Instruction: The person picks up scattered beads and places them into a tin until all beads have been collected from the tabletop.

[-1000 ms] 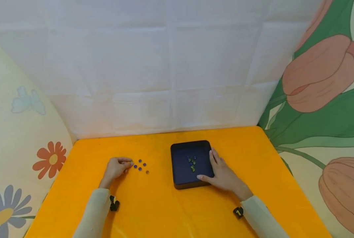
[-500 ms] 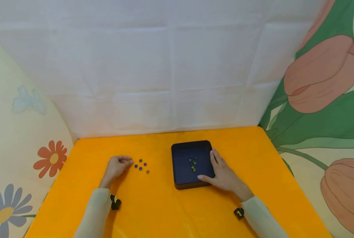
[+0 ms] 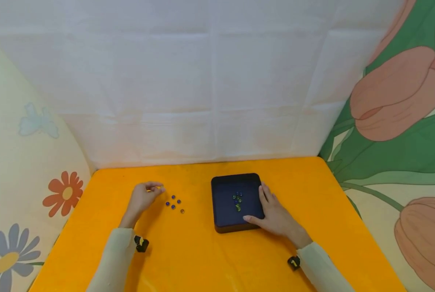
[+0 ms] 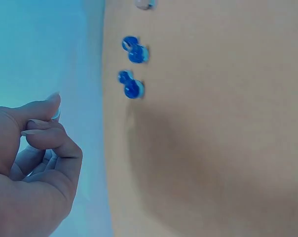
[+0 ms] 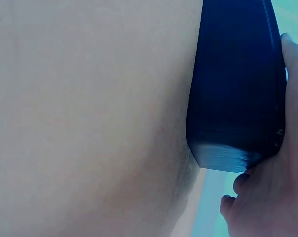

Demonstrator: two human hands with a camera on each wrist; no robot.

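Observation:
My left hand [image 3: 143, 197] is raised just left of the loose marbles. Thumb and forefinger pinch a small glassy marble [image 4: 56, 114], mostly hidden by the fingertips in the left wrist view. On the table beside it lie several blue marbles [image 3: 173, 207] and one amber marble [image 3: 182, 211]. The square black tray [image 3: 230, 229] stands to their right, with several green and blue marbles [image 3: 238, 207] inside near its middle. My right hand [image 3: 277, 219] holds the tray's right side, thumb over the near rim and fingers along the outer wall.
An orange cloth [image 3: 199, 259] covers the table. A white sheet [image 3: 159, 81] hangs behind its far edge, and flower-patterned panels [image 3: 396, 162] stand at both sides. Each wrist carries a small black marker block [image 3: 141, 244].
My left hand has risen slightly from the table beside the blue marbles, pinching a small marble. My right hand keeps its place on the tray.

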